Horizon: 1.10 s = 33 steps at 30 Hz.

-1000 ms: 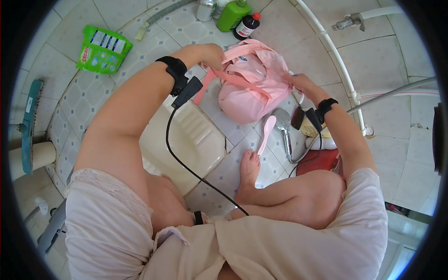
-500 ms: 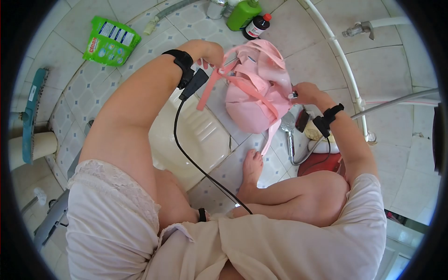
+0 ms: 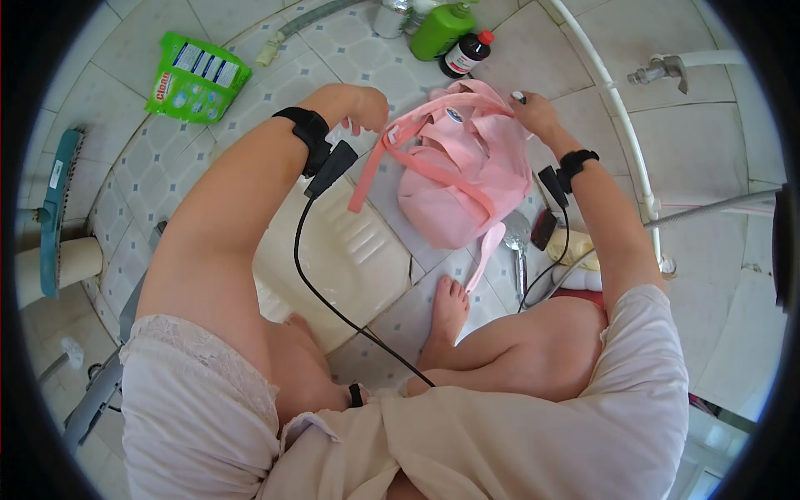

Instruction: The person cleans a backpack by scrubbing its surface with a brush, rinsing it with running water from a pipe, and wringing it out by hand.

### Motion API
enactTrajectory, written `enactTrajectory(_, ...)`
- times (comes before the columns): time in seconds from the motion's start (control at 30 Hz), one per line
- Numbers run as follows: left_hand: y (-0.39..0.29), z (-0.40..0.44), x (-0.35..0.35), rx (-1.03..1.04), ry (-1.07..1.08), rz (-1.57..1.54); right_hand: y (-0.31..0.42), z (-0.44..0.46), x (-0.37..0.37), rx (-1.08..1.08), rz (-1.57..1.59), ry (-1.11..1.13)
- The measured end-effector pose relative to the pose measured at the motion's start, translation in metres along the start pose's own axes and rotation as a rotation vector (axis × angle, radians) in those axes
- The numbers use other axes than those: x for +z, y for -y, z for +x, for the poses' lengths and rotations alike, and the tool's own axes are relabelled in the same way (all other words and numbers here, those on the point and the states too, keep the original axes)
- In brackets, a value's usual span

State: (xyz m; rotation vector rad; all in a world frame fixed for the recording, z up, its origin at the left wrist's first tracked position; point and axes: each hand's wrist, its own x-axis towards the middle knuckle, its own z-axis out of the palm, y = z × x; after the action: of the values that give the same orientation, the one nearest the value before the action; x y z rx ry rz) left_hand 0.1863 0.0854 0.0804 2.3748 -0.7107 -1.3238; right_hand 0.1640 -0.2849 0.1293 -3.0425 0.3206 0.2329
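A pink bag with straps slumps on the tiled floor, its top folded and creased. My right hand is closed on the bag's upper right edge, with a small black and white item at the fingertips. Just left of the bag's strap, my left hand is bent, its partly visible fingers apart and nothing seen between them. A loose strap end hangs toward the squat toilet. Below the bag lies a pink long-handled item, beside a shower head.
A green pouch lies at the upper left. A green bottle and a brown red-capped bottle stand behind the bag. A white pipe and grey hose run on the right. A teal brush is at far left.
My left hand has come away from the strap and sits slightly left of it. My right hand has moved up along the bag's right side, and the bag's top has shifted and refolded.
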Motion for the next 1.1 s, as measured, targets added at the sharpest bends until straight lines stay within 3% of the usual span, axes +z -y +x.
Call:
enactTrajectory(0.03, 0.002, 0.0, 0.0, -0.007, 0.003, -0.003, 0.003, 0.011, 0.005, -0.005, 0.004, 0.006)
enactTrajectory(0.1, 0.002, -0.001, 0.001, 0.036, -0.013, 0.055, 0.009, 0.028, 0.018, 0.081, 0.04, 0.374)
enactTrajectory(0.23, 0.007, -0.001, 0.006, 0.059, -0.063, 0.013, -0.003, 0.037, 0.07, -0.029, -0.029, 0.385)
enactTrajectory(0.33, 0.012, 0.01, 0.011, 0.096, -0.075, 0.034, -0.026, 0.051, 0.107, -0.165, 0.244, 0.152)
enactTrajectory(0.4, 0.011, 0.017, 0.012, 0.111, -0.061, 0.072, -0.022, 0.045, 0.082, -0.062, 0.132, 0.379)
enactTrajectory(0.43, 0.012, 0.023, 0.013, 0.11, -0.058, 0.074, -0.012, 0.034, 0.064, -0.06, 0.135, 0.38)
enactTrajectory(0.5, 0.011, 0.036, 0.022, 0.344, -0.512, 0.135, 0.005, 0.005, 0.03, -0.124, 0.251, 0.251)
enactTrajectory(0.53, -0.003, 0.03, 0.023, 0.339, -0.67, 0.094, 0.008, -0.006, 0.018, -0.114, 0.248, 0.253)
enactTrajectory(0.6, -0.044, 0.017, 0.019, 0.386, -0.921, 0.001, 0.009, -0.023, -0.007, -0.125, 0.666, 0.414)
enactTrajectory(0.63, -0.06, 0.022, 0.017, 0.438, -1.014, -0.046, 0.013, -0.034, -0.02, -0.117, 0.661, 0.405)
enactTrajectory(0.67, -0.079, 0.028, 0.01, 0.448, -1.015, -0.047, 0.02, -0.044, -0.03, -0.172, 0.695, 0.33)
enactTrajectory(0.73, -0.109, 0.049, 0.0, 0.782, -0.98, -0.012, 0.024, -0.064, -0.062, -0.214, 0.722, 0.252)
enactTrajectory(0.77, -0.12, 0.047, -0.001, 0.795, -0.98, -0.014, 0.025, -0.071, -0.084, -0.196, 0.755, 0.206)
enactTrajectory(0.83, -0.142, 0.04, -0.009, 0.688, -0.596, -0.446, 0.014, -0.075, -0.107, -0.182, 0.776, 0.14)
enactTrajectory(0.87, -0.144, 0.041, -0.01, 0.54, -0.569, -0.418, 0.003, -0.074, -0.111, -0.147, 0.978, 0.055)
enactTrajectory(0.9, -0.137, 0.051, -0.006, 0.559, -0.576, -0.409, -0.008, -0.075, -0.115, -0.115, 1.181, -0.032)
enactTrajectory(0.97, -0.123, 0.067, -0.002, 0.58, -0.259, -0.777, -0.024, -0.075, -0.117, -0.094, 1.132, -0.089)
enactTrajectory(1.0, -0.129, 0.062, -0.007, 0.589, -0.265, -0.764, -0.028, -0.072, -0.113, 0.0, 1.113, -0.066)
enactTrajectory(1.07, -0.136, 0.044, -0.007, 0.596, -0.276, -1.375, -0.032, -0.063, -0.099, 0.17, 1.089, -0.077)
enactTrajectory(1.1, -0.141, 0.04, 0.0, 0.594, -0.281, -1.368, -0.026, -0.063, -0.094, 0.166, 1.097, -0.079)
